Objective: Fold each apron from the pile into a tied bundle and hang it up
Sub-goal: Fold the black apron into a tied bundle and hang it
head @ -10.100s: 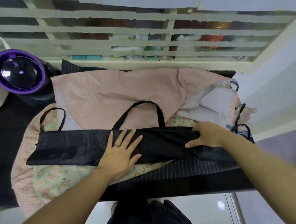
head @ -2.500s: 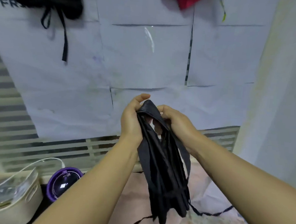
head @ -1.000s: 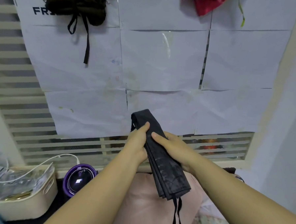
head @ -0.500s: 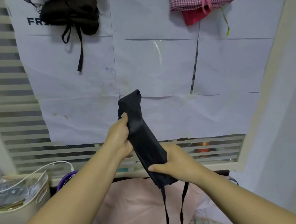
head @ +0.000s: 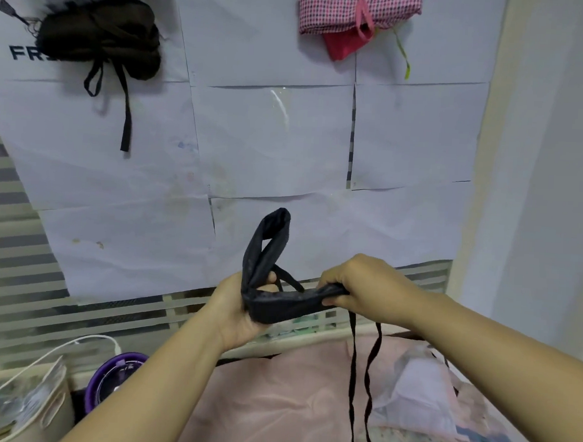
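Note:
I hold a black apron (head: 280, 304), folded into a long narrow strip, in the air in front of the papered wall. My left hand (head: 236, 314) grips the strip at its bend, with one end looping upward. My right hand (head: 361, 285) grips the other end, pulled out to the right. Two thin black ties (head: 358, 393) dangle from the strip down toward the pile. Below lies the pile with a pink apron (head: 273, 405) on top. A tied black bundle (head: 100, 47) and a pink checked bundle (head: 358, 11) hang on the wall.
A purple round device (head: 113, 378) and a cream basket (head: 20, 402) with a white cable stand at the lower left. A slatted window grille (head: 22, 304) runs behind the pile. A white wall (head: 549, 166) closes the right side.
The straight folded strip is now bent in the middle. My right hand has swung its end up and out to the right, while my left hand keeps hold near the bend.

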